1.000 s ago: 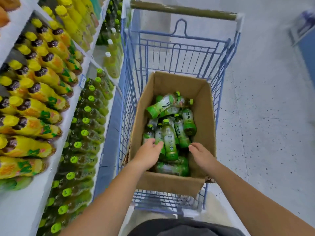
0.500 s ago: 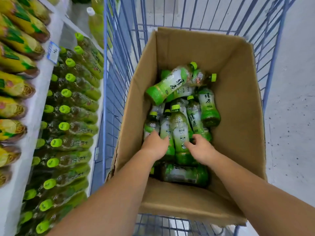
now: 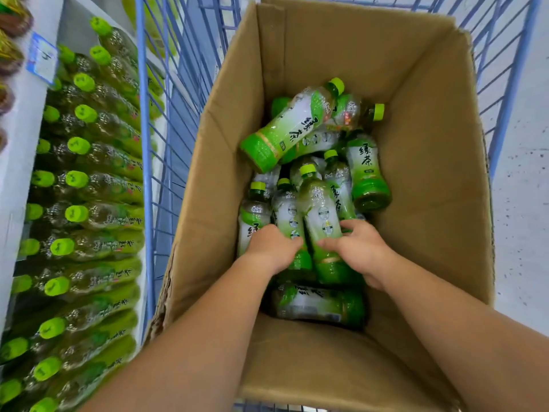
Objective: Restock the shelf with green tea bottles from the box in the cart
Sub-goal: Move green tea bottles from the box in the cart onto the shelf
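Deeper now, left hand and right hand clasp 2 adjacent bottles lying lengthwise, caps away

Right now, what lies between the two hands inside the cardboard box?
Head view: a green tea bottle lies between the left hand and right hand; the right hand's fingers curl round it.

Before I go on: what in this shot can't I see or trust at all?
1. Head view: the left hand: its fingers are hidden under the hand itself, so its grip is unclear.
2. Head view: the bottle count: the top bottles and the right hand cover the bottom of the box.
3. Head view: the price tag on the shelf is too blurred to read.
4. Head view: goods on that upper shelf are cut off by the left edge.
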Demonstrator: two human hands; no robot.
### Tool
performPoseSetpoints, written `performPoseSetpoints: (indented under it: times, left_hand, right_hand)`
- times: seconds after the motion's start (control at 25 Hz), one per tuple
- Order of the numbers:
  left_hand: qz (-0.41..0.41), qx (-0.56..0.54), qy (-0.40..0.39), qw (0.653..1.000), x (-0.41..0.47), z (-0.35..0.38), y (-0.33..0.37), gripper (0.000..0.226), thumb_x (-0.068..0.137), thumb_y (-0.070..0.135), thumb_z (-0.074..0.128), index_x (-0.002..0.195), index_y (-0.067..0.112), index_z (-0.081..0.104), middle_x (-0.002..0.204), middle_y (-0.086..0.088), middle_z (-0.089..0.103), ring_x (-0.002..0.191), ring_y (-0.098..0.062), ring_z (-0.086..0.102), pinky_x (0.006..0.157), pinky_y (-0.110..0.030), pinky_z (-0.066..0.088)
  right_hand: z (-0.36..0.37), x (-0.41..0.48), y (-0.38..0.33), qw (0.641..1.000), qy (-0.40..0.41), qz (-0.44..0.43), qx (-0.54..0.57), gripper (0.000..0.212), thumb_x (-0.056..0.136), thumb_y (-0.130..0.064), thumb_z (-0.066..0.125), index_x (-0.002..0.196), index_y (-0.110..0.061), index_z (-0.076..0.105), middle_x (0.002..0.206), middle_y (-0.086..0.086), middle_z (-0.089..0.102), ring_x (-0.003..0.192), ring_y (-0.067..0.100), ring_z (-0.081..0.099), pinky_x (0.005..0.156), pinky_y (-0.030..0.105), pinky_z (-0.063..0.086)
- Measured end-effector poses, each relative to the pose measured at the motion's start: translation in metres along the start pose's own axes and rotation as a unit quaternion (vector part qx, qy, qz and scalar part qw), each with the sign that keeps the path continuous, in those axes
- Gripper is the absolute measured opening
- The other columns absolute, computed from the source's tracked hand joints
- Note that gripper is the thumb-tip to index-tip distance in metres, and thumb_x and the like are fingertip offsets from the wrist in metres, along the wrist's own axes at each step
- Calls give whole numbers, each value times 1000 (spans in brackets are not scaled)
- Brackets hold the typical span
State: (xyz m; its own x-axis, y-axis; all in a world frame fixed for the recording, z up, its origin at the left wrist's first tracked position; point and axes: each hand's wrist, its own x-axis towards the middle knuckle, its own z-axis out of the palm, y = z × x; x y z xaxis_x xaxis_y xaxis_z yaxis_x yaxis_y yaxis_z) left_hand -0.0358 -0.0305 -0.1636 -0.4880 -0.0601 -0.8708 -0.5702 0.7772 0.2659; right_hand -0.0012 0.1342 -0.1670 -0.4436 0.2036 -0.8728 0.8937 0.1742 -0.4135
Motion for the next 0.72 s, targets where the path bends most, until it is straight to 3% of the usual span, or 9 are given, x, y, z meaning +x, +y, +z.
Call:
performPoseSetpoints:
  times: [0.12,0.2,0.28,0.44,0.6,0.72]
  left_hand:
    - [-24,-68,-43,996,-4,-3,5,31,87,43,70,83,15,56,85,-3,63,83,-23,62,79,-33,53]
    - [-47,-110,-69,990,-4,-4,6,49,75,47,74,108,14,63,109,-6,68,98,-25,66,93,-42,56]
    - [-58,-121,-72,988,0,-3,6,68,65,50,74,122,14,61,117,-6,67,103,-27,66,92,-43,57]
    - [-58,-116,-47,990,1,3,4,52,72,42,80,109,11,61,111,-6,64,97,-24,63,91,-40,56]
    - [-82,-110,-33,990,-3,4,5,103,64,47,90,142,6,37,136,-9,54,121,-29,55,95,-37,51]
    - [-79,-145,-56,985,-4,3,7,102,68,48,88,147,10,35,142,-8,50,127,-28,51,87,-32,43]
  right_hand:
    - [-17,-1,-5,999,21,-5,27,30,88,-11,77,116,-13,67,103,4,75,84,20,73,67,31,59]
    - [-20,1,-4,1000,26,-7,1,27,88,-13,77,112,-17,68,100,2,74,83,20,72,67,32,58]
    - [-16,7,1,999,32,-3,-32,31,84,-18,80,112,-20,69,101,1,74,86,22,72,76,37,60]
    - [-12,13,4,999,21,7,39,30,84,-12,74,112,-18,69,103,2,73,88,20,69,66,30,52]
    - [-9,15,4,998,14,-7,61,36,80,-21,74,115,-18,64,108,2,71,96,24,68,86,41,56]
    - [-4,14,3,998,-5,5,63,49,69,-29,81,115,-18,67,106,3,75,93,26,73,91,47,58]
